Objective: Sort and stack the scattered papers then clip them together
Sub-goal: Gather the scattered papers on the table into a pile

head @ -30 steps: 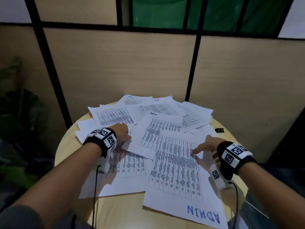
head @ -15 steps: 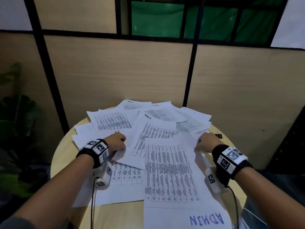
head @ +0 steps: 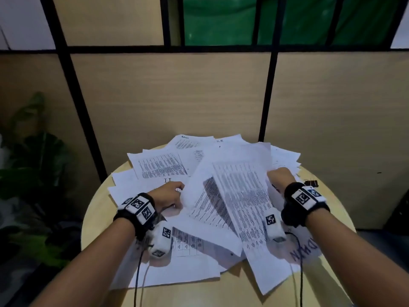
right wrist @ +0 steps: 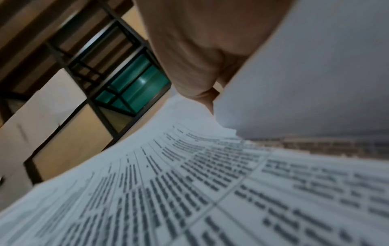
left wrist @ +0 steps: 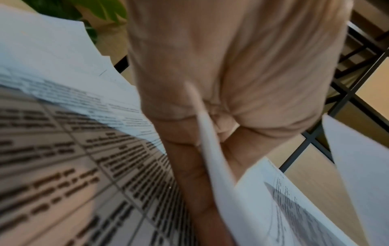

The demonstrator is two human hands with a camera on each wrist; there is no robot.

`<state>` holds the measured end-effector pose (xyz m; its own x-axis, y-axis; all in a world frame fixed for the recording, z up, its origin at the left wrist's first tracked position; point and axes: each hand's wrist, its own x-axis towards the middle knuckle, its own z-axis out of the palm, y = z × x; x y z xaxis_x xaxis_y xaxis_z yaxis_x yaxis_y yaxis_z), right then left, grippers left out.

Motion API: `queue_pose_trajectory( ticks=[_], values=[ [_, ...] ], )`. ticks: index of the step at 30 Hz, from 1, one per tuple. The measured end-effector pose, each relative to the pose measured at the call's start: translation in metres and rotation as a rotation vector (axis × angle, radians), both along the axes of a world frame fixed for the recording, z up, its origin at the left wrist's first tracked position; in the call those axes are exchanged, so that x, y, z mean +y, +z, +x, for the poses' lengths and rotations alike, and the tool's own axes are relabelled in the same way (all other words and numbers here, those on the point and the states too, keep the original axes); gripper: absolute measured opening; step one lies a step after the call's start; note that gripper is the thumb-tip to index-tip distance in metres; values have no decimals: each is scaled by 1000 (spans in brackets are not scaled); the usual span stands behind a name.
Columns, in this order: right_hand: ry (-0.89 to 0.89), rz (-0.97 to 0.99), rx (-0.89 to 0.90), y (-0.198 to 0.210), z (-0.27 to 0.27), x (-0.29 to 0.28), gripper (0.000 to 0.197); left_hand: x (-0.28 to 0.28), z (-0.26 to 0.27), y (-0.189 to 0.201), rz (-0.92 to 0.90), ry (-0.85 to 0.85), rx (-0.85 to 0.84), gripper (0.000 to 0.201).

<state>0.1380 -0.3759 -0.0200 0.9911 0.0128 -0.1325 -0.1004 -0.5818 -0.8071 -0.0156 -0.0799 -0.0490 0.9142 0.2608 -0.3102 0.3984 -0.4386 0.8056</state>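
Several printed white papers point(head: 159, 167) lie scattered and overlapping on a round wooden table point(head: 95, 209). My left hand point(head: 171, 194) pinches the left edge of a middle sheet point(head: 208, 209), which is raised off the pile. The left wrist view shows the fingers point(left wrist: 221, 99) curled round that paper edge point(left wrist: 212, 166). My right hand point(head: 279, 178) grips the right edge of a long sheet point(head: 241, 196) with "ADMIN" handwritten at its near end; it is lifted and bowed. In the right wrist view the hand point(right wrist: 200, 50) holds this paper point(right wrist: 305, 74) above other printed pages point(right wrist: 189, 183).
A black binder clip point(head: 311, 183) lies on the table just right of my right wrist. Wood partition panels with black frames point(head: 267, 96) stand right behind the table. A leafy plant point(head: 33, 156) is at the left. Cables point(head: 139, 273) hang from both wrists.
Both hands went from resting on the papers to gripping sheet edges. The two front sheets have lifted and swung toward the middle, overlapping each other.
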Motion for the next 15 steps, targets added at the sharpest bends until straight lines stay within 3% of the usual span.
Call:
queue_pose_trajectory(
  ticks=[3, 6, 7, 9, 11, 15],
  values=[
    [16, 108, 92, 1, 0, 2, 20, 4, -1, 0, 6, 73, -61, 32],
    [25, 170, 156, 11, 0, -3, 31, 11, 1, 0, 206, 168, -101, 25],
    [23, 202, 153, 13, 4, -5, 32, 10, -2, 4, 267, 188, -101, 14],
    [21, 246, 145, 19, 6, -6, 27, 8, -2, 5, 281, 199, -132, 13],
    [-6, 283, 157, 20, 4, -2, 23, 1, -2, 8, 182, 209, -212, 19],
    [-32, 285, 166, 9, 2, 7, 34, -18, -4, 12, -221, 285, -274, 37]
  ],
)
